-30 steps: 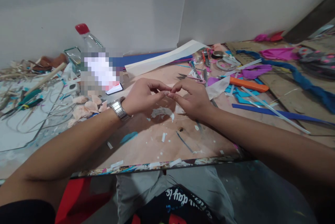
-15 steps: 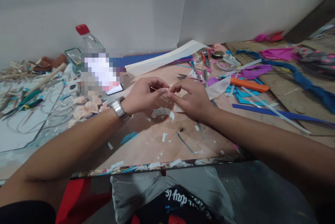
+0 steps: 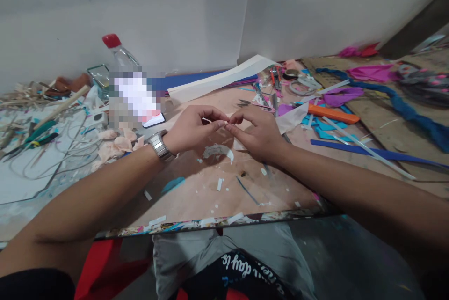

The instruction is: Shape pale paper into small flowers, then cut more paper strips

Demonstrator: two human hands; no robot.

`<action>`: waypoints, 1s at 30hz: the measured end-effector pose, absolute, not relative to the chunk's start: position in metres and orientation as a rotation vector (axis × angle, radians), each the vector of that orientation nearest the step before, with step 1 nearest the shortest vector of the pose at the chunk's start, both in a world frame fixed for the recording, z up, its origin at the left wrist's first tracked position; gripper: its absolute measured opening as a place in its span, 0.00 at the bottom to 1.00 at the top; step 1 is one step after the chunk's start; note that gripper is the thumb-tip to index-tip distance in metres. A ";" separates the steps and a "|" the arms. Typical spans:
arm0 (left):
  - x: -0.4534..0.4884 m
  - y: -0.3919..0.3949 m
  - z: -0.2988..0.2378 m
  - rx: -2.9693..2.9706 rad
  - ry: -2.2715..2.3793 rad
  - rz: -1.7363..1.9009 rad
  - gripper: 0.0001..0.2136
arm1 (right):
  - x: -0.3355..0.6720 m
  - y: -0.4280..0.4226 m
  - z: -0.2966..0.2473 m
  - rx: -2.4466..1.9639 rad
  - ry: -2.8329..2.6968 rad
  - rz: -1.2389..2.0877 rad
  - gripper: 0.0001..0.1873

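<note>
My left hand [image 3: 191,129], with a metal wristwatch [image 3: 159,145] on the wrist, and my right hand [image 3: 257,134] meet fingertip to fingertip above a work board [image 3: 210,187]. Both are curled into a pinch on something small and pale between them that I cannot make out. Just under the hands lies a crumpled scrap of clear tape or film [image 3: 217,151]. Small white paper bits are scattered on the board around it.
A plastic bottle with a red cap [image 3: 121,63] stands at the back left by pliers [image 3: 38,134] and loose wire. A cream paper strip [image 3: 220,77], scissors [image 3: 257,98], an orange cutter [image 3: 333,113], blue strips [image 3: 368,150] and purple scraps [image 3: 372,72] crowd the right.
The two hands stay together in the same spot; the fingertips have only shifted slightly while working the small piece. Nothing else has moved.
</note>
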State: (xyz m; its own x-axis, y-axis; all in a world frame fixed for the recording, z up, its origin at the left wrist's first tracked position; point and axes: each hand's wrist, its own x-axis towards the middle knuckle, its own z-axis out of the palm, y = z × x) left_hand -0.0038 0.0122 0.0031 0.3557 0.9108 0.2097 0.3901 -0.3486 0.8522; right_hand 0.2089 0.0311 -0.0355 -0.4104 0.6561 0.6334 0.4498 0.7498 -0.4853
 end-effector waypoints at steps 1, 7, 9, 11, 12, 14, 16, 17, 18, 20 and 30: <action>-0.004 0.012 0.003 1.889 1.124 0.921 0.11 | 0.209 0.031 -0.035 -0.833 -2.071 0.304 0.09; -0.004 0.010 0.003 1.945 1.139 0.922 0.11 | 0.209 0.030 -0.035 -0.827 -2.069 0.305 0.08; -0.003 0.009 0.003 1.977 1.138 0.944 0.10 | 0.208 0.030 -0.035 -0.820 -2.068 0.301 0.08; -0.003 0.008 0.003 2.001 1.134 0.973 0.10 | 0.208 0.030 -0.034 -0.820 -2.060 0.298 0.08; -0.002 0.008 0.002 2.011 1.133 0.987 0.10 | 0.208 0.030 -0.034 -0.822 -2.055 0.298 0.08; -0.002 0.007 0.002 2.036 1.129 1.008 0.10 | 0.208 0.029 -0.033 -0.823 -2.048 0.295 0.08; -0.001 0.006 0.002 2.068 1.127 1.019 0.09 | 0.207 0.029 -0.033 -0.823 -2.046 0.293 0.09; -0.001 0.005 0.002 2.087 1.126 1.024 0.09 | 0.207 0.029 -0.033 -0.824 -2.047 0.293 0.09; -0.001 0.005 0.002 2.107 1.124 1.030 0.08 | 0.207 0.029 -0.033 -0.826 -2.049 0.292 0.10; -0.001 0.005 0.002 2.142 1.115 1.030 0.07 | 0.207 0.030 -0.034 -0.832 -2.052 0.291 0.10; -0.003 0.008 -0.001 2.094 1.118 0.928 0.07 | 0.209 0.032 -0.036 -0.806 -2.073 0.299 0.12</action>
State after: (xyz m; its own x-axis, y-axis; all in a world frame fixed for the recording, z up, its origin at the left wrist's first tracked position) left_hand -0.0032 0.0082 -0.0007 0.4053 0.8627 0.3024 0.4559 -0.4775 0.7511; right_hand 0.2086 0.0318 -0.0355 -0.4143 0.6428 0.6444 0.4347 0.7618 -0.4804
